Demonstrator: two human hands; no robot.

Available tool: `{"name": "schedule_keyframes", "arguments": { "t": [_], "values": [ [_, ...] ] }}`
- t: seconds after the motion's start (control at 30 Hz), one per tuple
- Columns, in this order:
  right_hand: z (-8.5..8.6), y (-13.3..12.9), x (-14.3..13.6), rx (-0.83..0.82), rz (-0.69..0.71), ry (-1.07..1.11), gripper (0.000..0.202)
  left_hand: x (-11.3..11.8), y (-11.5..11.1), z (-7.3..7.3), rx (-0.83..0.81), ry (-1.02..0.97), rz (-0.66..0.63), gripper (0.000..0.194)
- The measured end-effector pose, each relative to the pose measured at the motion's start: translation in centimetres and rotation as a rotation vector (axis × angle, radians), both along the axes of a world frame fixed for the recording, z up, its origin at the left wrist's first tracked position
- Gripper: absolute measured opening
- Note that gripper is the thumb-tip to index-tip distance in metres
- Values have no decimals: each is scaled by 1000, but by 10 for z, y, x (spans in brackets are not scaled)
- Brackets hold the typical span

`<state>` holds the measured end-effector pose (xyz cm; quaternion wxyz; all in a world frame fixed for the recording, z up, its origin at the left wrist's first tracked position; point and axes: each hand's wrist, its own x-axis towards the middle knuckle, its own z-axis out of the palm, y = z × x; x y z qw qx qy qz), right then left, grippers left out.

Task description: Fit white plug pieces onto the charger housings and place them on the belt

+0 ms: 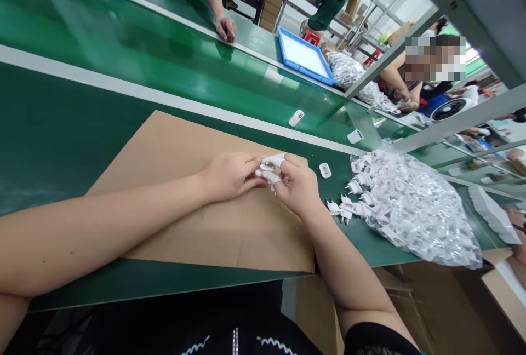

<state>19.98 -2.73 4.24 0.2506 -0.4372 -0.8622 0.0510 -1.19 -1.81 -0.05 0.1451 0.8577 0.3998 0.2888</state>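
Above a brown cardboard sheet (197, 234), my two hands meet at a small white plastic part (267, 167). My left hand (230, 176) has its fingertips closed on the part's left side. White covers wrap the thumb and a finger of my right hand (302, 185), which pinches the same part from the right. The fingers hide much of the part. A loose white piece (325, 170) lies just right of my right hand. Several white plugs with metal pins (346, 208) lie beside a clear plastic bag (423, 207) full of similar white parts.
Beyond a pale rail (164, 97) runs a shiny green belt (135, 48) with two white pieces (296, 118) on it. Across it are a person's hand (226, 28) and a blue-rimmed tray (306, 59). A metal post (394, 51) rises at the right; other people work behind.
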Motion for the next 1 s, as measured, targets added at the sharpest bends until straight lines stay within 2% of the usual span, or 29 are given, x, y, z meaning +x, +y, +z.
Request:
{"name": "schedule_keyframes", "arguments": {
  "t": [0.13, 0.27, 0.33, 0.43, 0.53, 0.63, 0.7, 0.83, 0.93, 1.0],
  "values": [
    [-5, 0, 0, -37, -28, 4, 27, 1, -2, 0, 95, 171, 29, 50],
    [-8, -1, -2, -90, -64, 85, 26, 1, -1, 4, 73, 169, 54, 50],
    [-9, -1, -2, -152, -62, 202, 26, 1, 0, 7, -18, 92, 42, 46],
    [-8, 5, 1, -328, -116, 521, 35, -1, 8, 14, -275, -67, 46, 42],
    [-4, 21, 11, -647, -169, 905, 39, -5, 32, 24, -406, -149, 257, 39],
    [1, 38, 26, -958, -113, 1039, 44, -12, 72, 33, -367, -107, 510, 42],
    [5, 43, 31, -1059, -78, 1111, 47, -18, 102, 37, -324, -66, 617, 44],
    [10, 39, 30, -1200, -29, 1301, 39, -31, 148, 40, -296, 23, 770, 44],
    [7, 35, 25, -1312, 12, 1344, 28, -40, 163, 39, -317, 70, 790, 46],
    [6, 35, 21, -1399, -23, 1373, 25, -42, 167, 36, -346, 85, 800, 50]
  ]
}}
